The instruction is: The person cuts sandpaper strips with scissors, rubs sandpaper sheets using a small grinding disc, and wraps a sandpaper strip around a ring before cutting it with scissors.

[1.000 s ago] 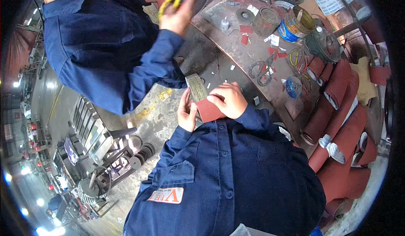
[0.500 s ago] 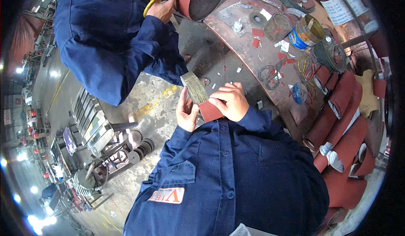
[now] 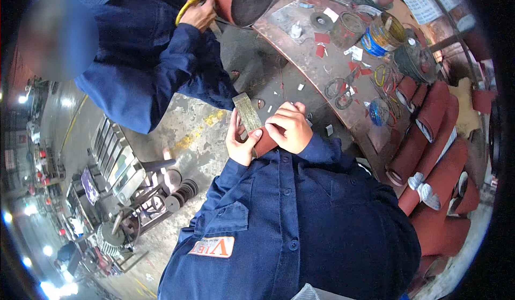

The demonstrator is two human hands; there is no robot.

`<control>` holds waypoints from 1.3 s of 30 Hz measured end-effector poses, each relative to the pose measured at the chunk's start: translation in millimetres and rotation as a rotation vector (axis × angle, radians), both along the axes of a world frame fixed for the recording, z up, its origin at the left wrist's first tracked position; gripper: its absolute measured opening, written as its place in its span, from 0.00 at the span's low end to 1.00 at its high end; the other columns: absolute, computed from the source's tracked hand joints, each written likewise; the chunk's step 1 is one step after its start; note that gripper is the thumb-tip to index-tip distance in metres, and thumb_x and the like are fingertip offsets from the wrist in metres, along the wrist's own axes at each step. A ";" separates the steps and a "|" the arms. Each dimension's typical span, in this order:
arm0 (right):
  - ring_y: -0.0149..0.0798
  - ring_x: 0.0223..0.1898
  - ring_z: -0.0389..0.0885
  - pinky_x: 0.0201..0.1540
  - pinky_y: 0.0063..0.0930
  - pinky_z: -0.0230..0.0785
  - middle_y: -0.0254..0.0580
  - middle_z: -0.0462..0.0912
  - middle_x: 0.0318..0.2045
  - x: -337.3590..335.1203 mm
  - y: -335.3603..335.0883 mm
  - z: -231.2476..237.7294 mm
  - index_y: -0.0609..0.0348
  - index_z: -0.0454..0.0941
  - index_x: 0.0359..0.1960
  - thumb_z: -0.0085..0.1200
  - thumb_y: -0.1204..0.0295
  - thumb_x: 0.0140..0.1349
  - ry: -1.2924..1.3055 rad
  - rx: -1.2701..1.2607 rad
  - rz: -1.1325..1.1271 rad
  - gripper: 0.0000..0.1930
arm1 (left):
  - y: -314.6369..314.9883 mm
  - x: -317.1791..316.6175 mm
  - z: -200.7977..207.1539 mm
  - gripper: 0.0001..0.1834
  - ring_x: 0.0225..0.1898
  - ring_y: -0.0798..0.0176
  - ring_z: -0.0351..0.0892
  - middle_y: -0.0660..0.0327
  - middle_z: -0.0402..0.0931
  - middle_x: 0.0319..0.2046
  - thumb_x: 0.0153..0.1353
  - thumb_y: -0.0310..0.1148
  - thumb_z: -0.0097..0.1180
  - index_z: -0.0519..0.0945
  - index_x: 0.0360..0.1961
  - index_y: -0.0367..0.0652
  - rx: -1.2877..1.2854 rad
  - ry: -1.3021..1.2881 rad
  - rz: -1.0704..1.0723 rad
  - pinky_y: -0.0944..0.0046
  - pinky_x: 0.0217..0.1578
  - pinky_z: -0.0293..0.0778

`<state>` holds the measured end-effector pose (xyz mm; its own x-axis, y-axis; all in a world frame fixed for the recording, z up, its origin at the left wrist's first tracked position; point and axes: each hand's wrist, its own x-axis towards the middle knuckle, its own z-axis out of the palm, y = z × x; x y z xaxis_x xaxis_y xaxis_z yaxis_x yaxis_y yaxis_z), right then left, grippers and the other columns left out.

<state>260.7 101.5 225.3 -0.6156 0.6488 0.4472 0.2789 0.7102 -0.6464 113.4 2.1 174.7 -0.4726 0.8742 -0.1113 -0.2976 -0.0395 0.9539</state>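
In front of my chest, my left hand [image 3: 243, 143] grips a flat, rectangular greyish-yellow block [image 3: 247, 112] by its side, thumb across the near end. A piece of red-brown sandpaper [image 3: 264, 143] lies against that near end, under my left thumb. My right hand [image 3: 290, 128] is closed at the sandpaper's right edge, with its fingers curled. How far the sandpaper goes round the block is hidden by my fingers.
Ahead on the left, a co-worker holds yellow-handled scissors [image 3: 189, 8] at a red-rimmed wheel [image 3: 232, 2]. The worktable [image 3: 289, 37] carries tins, scissors [image 3: 339, 92] and sandpaper scraps. Sandpaper rolls [image 3: 448, 182] are stacked at right. A metal rack [image 3: 126, 168] stands at left.
The sandpaper looks more folded against the block's near end, and my left thumb has moved onto it. My right fingers are more curled. The co-worker's scissors and wheel sit slightly further left.
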 end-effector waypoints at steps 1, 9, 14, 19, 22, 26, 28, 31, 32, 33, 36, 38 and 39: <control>0.37 0.33 0.75 0.44 0.37 0.54 0.32 0.78 0.23 2.4 0.6 1.3 0.54 0.78 0.24 0.58 0.70 0.51 0.000 0.001 0.000 0.03 | 2.4 1.4 -0.4 0.48 0.56 0.56 0.71 0.41 0.60 0.62 0.47 0.22 0.65 0.53 0.68 0.36 -0.011 -0.009 -0.008 0.60 0.54 0.70; 0.37 0.35 0.74 0.44 0.40 0.51 0.31 0.77 0.23 28.3 -0.9 -1.3 0.50 0.77 0.23 0.58 0.68 0.48 -0.036 -0.016 -0.158 0.04 | 25.4 14.0 3.6 0.47 0.57 0.57 0.69 0.44 0.63 0.61 0.48 0.21 0.64 0.52 0.68 0.35 0.010 0.006 -0.174 0.61 0.54 0.70; 0.37 0.34 0.75 0.43 0.41 0.52 0.31 0.78 0.22 44.0 -2.2 -1.6 0.50 0.76 0.20 0.58 0.68 0.48 0.000 -0.122 -0.256 0.05 | 41.0 25.2 5.1 0.47 0.57 0.57 0.69 0.46 0.64 0.60 0.49 0.21 0.63 0.52 0.68 0.35 0.044 0.027 -0.310 0.61 0.55 0.70; 0.37 0.33 0.73 0.42 0.35 0.53 0.32 0.76 0.21 55.8 -2.0 2.5 0.53 0.77 0.21 0.57 0.70 0.48 0.016 -0.102 -0.302 0.04 | 54.4 30.0 -1.0 0.47 0.58 0.56 0.69 0.47 0.63 0.61 0.49 0.21 0.64 0.52 0.69 0.36 0.019 -0.039 -0.392 0.61 0.55 0.70; 0.37 0.33 0.74 0.43 0.35 0.53 0.32 0.76 0.21 61.6 -3.0 -1.2 0.54 0.77 0.22 0.57 0.70 0.48 0.037 -0.071 -0.367 0.03 | 62.2 36.9 4.8 0.47 0.58 0.57 0.69 0.46 0.63 0.61 0.49 0.21 0.64 0.52 0.69 0.36 0.035 -0.039 -0.426 0.61 0.55 0.69; 0.38 0.34 0.74 0.43 0.35 0.54 0.33 0.75 0.21 68.2 -2.9 1.4 0.55 0.77 0.23 0.57 0.70 0.48 0.036 -0.098 -0.468 0.04 | 74.7 44.7 12.8 0.46 0.58 0.58 0.68 0.47 0.64 0.61 0.51 0.21 0.63 0.50 0.69 0.36 0.016 0.047 -0.504 0.61 0.56 0.67; 0.38 0.35 0.74 0.43 0.36 0.53 0.32 0.76 0.22 71.1 -0.6 -0.4 0.54 0.76 0.22 0.57 0.70 0.47 0.046 -0.072 -0.501 0.03 | 85.1 48.9 11.7 0.46 0.58 0.58 0.68 0.47 0.64 0.61 0.53 0.20 0.61 0.48 0.70 0.36 0.045 0.095 -0.530 0.61 0.57 0.66; 0.38 0.36 0.74 0.44 0.37 0.52 0.32 0.75 0.22 78.6 -0.8 4.9 0.53 0.75 0.21 0.57 0.71 0.45 0.081 0.008 -0.546 0.03 | 110.1 59.2 15.1 0.43 0.60 0.59 0.66 0.48 0.63 0.61 0.60 0.30 0.58 0.47 0.70 0.36 0.191 -0.024 -0.573 0.61 0.60 0.62; 0.39 0.36 0.74 0.44 0.37 0.52 0.33 0.74 0.22 81.1 -1.8 8.4 0.53 0.75 0.21 0.57 0.71 0.44 0.107 0.057 -0.563 0.04 | 121.4 56.7 13.4 0.37 0.67 0.56 0.56 0.46 0.59 0.65 0.66 0.38 0.51 0.48 0.70 0.36 0.083 0.076 -0.664 0.59 0.64 0.54; 0.40 0.36 0.74 0.43 0.36 0.53 0.33 0.74 0.22 79.6 -3.4 10.4 0.53 0.74 0.21 0.57 0.72 0.42 0.124 0.078 -0.564 0.04 | 133.7 62.3 11.2 0.36 0.68 0.55 0.52 0.46 0.58 0.65 0.68 0.42 0.47 0.50 0.69 0.35 0.134 0.232 -0.612 0.58 0.66 0.49; 0.43 0.35 0.74 0.42 0.35 0.55 0.36 0.73 0.21 83.3 -11.1 10.0 0.53 0.73 0.20 0.57 0.73 0.42 0.127 0.118 -0.589 0.05 | 174.7 82.6 7.2 0.32 0.72 0.55 0.39 0.49 0.56 0.67 0.70 0.49 0.39 0.59 0.66 0.34 0.157 0.233 -0.744 0.60 0.69 0.37; 0.45 0.34 0.73 0.41 0.36 0.58 0.37 0.73 0.21 88.2 -14.0 -3.6 0.53 0.73 0.20 0.56 0.73 0.42 0.149 0.140 -0.622 0.04 | 180.1 88.3 20.6 0.30 0.68 0.59 0.56 0.52 0.63 0.64 0.70 0.50 0.40 0.66 0.62 0.36 0.097 0.123 -0.877 0.62 0.67 0.49; 0.45 0.34 0.73 0.41 0.36 0.58 0.38 0.73 0.21 89.7 -16.7 -6.7 0.54 0.73 0.20 0.55 0.73 0.43 0.160 0.104 -0.633 0.04 | 173.7 92.8 26.0 0.29 0.60 0.62 0.65 0.52 0.70 0.58 0.69 0.50 0.42 0.70 0.59 0.35 0.105 0.122 -0.834 0.63 0.61 0.58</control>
